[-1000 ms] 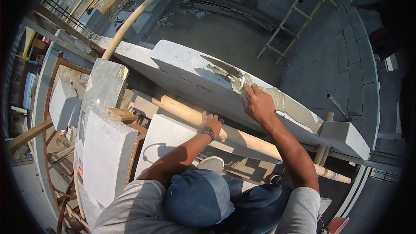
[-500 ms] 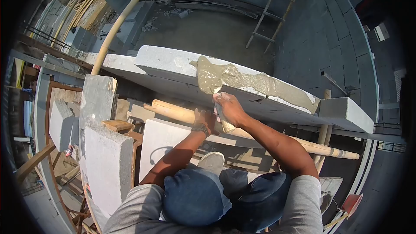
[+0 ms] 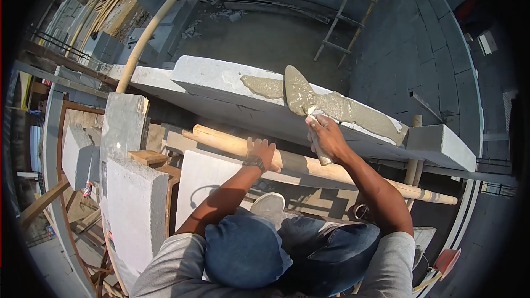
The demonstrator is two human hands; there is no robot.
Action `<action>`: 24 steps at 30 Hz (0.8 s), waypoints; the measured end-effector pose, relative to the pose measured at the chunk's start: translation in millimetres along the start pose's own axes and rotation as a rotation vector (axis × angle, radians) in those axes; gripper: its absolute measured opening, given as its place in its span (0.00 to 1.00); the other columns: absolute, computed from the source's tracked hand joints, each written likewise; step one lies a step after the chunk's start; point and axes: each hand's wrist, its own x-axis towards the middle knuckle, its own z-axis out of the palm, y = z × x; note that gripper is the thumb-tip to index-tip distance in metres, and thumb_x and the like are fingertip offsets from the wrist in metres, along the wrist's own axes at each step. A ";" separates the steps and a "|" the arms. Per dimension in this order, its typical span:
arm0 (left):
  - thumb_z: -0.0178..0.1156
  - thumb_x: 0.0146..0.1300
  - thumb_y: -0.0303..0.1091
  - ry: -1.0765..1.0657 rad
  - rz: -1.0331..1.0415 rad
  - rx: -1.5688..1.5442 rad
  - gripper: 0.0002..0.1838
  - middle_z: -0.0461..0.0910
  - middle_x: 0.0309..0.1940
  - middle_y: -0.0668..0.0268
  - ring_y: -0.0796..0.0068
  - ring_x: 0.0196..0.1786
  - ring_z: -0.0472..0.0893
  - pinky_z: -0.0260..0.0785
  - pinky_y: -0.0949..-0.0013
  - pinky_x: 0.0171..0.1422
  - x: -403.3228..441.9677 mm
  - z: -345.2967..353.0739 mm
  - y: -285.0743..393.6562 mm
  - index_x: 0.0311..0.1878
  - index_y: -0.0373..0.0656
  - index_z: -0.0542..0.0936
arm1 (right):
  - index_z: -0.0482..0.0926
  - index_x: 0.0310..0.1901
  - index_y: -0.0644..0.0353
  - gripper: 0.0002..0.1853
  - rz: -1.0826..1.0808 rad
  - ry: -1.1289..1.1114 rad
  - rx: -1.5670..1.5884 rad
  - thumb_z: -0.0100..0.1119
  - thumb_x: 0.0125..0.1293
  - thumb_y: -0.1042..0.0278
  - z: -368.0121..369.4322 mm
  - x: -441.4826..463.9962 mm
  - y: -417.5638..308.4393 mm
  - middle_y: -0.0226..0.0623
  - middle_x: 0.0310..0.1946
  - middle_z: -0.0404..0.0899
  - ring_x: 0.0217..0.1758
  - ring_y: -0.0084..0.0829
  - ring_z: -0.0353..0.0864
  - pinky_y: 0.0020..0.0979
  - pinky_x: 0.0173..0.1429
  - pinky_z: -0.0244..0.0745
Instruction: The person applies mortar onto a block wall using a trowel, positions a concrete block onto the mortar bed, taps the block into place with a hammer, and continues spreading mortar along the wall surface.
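Closed round a trowel handle, my right hand (image 3: 326, 135) is just below the wall's top edge. The blade of the trowel (image 3: 298, 91), coated in grey mortar, lies over the top of the white block wall (image 3: 210, 74). Wet mortar (image 3: 359, 113) is spread along the top on both sides of the blade, up to a raised block (image 3: 441, 143) at the right. My left hand (image 3: 261, 153), with a watch on its wrist, is wrapped over a thick bamboo pole (image 3: 309, 166) that runs in front of the wall.
White blocks (image 3: 135, 204) stand at the left beside a grey board (image 3: 124, 124). A curved bamboo pole (image 3: 149, 27) rises behind them. A ladder (image 3: 345, 19) leans beyond the wall. A red trowel-like tool (image 3: 447, 261) is at the lower right.
The trowel swept left, then back right over the mortar, which now reaches further left in a smoother layer. My left hand stays on the pole. The view has shifted slightly.
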 end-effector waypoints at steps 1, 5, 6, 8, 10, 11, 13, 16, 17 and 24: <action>0.78 0.44 0.74 -0.004 -0.001 0.006 0.52 0.78 0.66 0.61 0.54 0.74 0.72 0.46 0.29 0.82 -0.7 1.1 1.0 0.68 0.51 0.78 | 0.74 0.44 0.63 0.18 -0.009 -0.037 0.033 0.54 0.83 0.52 -0.4 1.7 -3.6 0.36 0.26 0.77 0.21 0.29 0.78 0.34 0.26 0.76; 0.76 0.45 0.75 -0.016 -0.012 0.040 0.53 0.78 0.67 0.60 0.53 0.74 0.71 0.46 0.29 0.82 -0.8 -2.2 1.4 0.70 0.50 0.77 | 0.76 0.46 0.65 0.18 0.032 -0.244 0.201 0.56 0.82 0.54 21.2 40.5 -26.0 0.37 0.27 0.78 0.23 0.29 0.79 0.34 0.25 0.76; 0.76 0.46 0.75 -0.024 -0.015 0.040 0.53 0.78 0.67 0.60 0.53 0.75 0.71 0.46 0.28 0.82 -1.5 -2.3 1.9 0.70 0.50 0.77 | 0.77 0.46 0.66 0.19 0.012 -0.198 0.217 0.56 0.81 0.54 23.7 56.0 -26.5 0.37 0.28 0.78 0.24 0.29 0.79 0.34 0.25 0.76; 0.76 0.45 0.76 -0.011 0.002 0.034 0.54 0.78 0.66 0.59 0.53 0.75 0.70 0.46 0.29 0.82 -4.2 -1.6 1.9 0.70 0.50 0.77 | 0.77 0.47 0.67 0.19 -0.021 -0.105 0.244 0.57 0.81 0.54 26.5 90.0 -20.6 0.37 0.28 0.78 0.25 0.29 0.80 0.34 0.26 0.78; 0.76 0.44 0.76 -0.008 0.013 0.010 0.54 0.78 0.66 0.60 0.53 0.75 0.70 0.46 0.29 0.82 -1.6 -0.4 -0.4 0.70 0.50 0.77 | 0.78 0.48 0.68 0.20 0.082 0.074 0.324 0.59 0.80 0.54 9.7 93.7 -38.3 0.37 0.28 0.78 0.25 0.29 0.80 0.33 0.26 0.79; 0.76 0.44 0.76 -0.017 0.009 0.007 0.54 0.78 0.66 0.60 0.53 0.75 0.71 0.46 0.29 0.82 -1.7 0.4 -1.4 0.70 0.50 0.77 | 0.78 0.46 0.59 0.15 0.139 0.111 0.359 0.54 0.83 0.55 1.5 88.9 -44.0 0.33 0.27 0.78 0.19 0.27 0.77 0.33 0.21 0.75; 0.77 0.44 0.76 -0.034 0.010 0.005 0.54 0.78 0.65 0.60 0.53 0.74 0.71 0.46 0.29 0.82 0.7 -2.3 -1.4 0.70 0.50 0.78 | 0.78 0.46 0.59 0.15 0.061 0.045 0.321 0.53 0.84 0.55 -5.4 62.6 -43.8 0.33 0.27 0.78 0.19 0.27 0.77 0.32 0.21 0.75; 0.77 0.44 0.75 -0.041 0.011 0.032 0.53 0.79 0.65 0.60 0.53 0.74 0.71 0.46 0.28 0.82 -0.9 -5.2 0.4 0.69 0.51 0.78 | 0.77 0.47 0.62 0.15 0.037 -0.098 0.317 0.52 0.84 0.56 4.2 35.0 -20.5 0.34 0.28 0.76 0.26 0.26 0.78 0.31 0.24 0.75; 0.76 0.43 0.76 -0.001 0.012 0.044 0.53 0.78 0.65 0.60 0.53 0.74 0.71 0.47 0.28 0.81 1.3 4.2 -1.4 0.68 0.51 0.78 | 0.77 0.46 0.63 0.16 0.029 -0.113 0.317 0.52 0.84 0.56 13.6 33.1 -7.6 0.34 0.29 0.76 0.27 0.26 0.77 0.31 0.26 0.76; 0.75 0.46 0.76 -0.041 -0.012 0.085 0.52 0.75 0.70 0.61 0.54 0.74 0.71 0.44 0.30 0.84 8.6 8.3 0.0 0.70 0.53 0.77 | 0.78 0.44 0.69 0.24 -0.083 -0.321 -0.005 0.52 0.83 0.51 55.5 21.1 2.2 0.47 0.32 0.83 0.31 0.39 0.86 0.41 0.38 0.80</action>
